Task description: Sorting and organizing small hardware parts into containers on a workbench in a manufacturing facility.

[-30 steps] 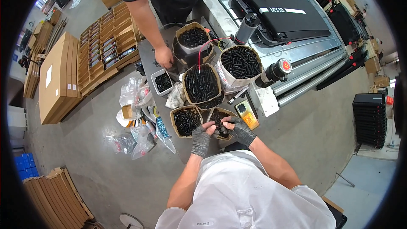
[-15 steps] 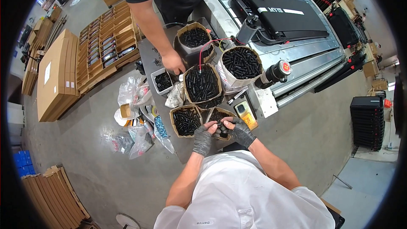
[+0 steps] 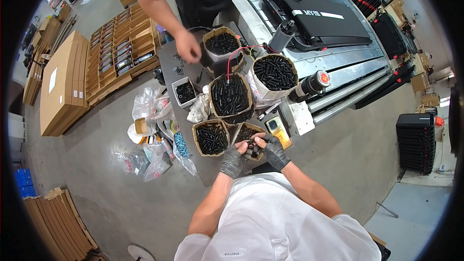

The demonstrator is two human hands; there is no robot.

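Note:
My left hand (image 3: 233,158) and my right hand (image 3: 274,152), both in grey fingerless gloves, meet over a small open carton (image 3: 248,131) of small dark parts. Thumbs and fingers are pinched together, fingertips almost touching; whatever they hold is too small to name. Left of them stands a carton of black bolt-like pieces (image 3: 211,138). Beyond it is a taller carton (image 3: 230,95) filled with similar pieces. To the right of that, a white-sided box (image 3: 274,72) holds more. A phone in a yellowish case (image 3: 279,132) lies by my right hand.
Across the table, a co-worker's hand (image 3: 187,47) hovers near another filled carton (image 3: 222,43). A white tray of black parts (image 3: 185,92) and a crumpled rag (image 3: 198,108) sit at left. Upright dark cylinders (image 3: 282,36) and a roller conveyor (image 3: 333,77) stand right. Plastic bags (image 3: 157,159) lie left.
The co-worker's hand has lifted from beside the white tray and moved back, away from me. My two hands stay pinched over the small carton, almost unmoved.

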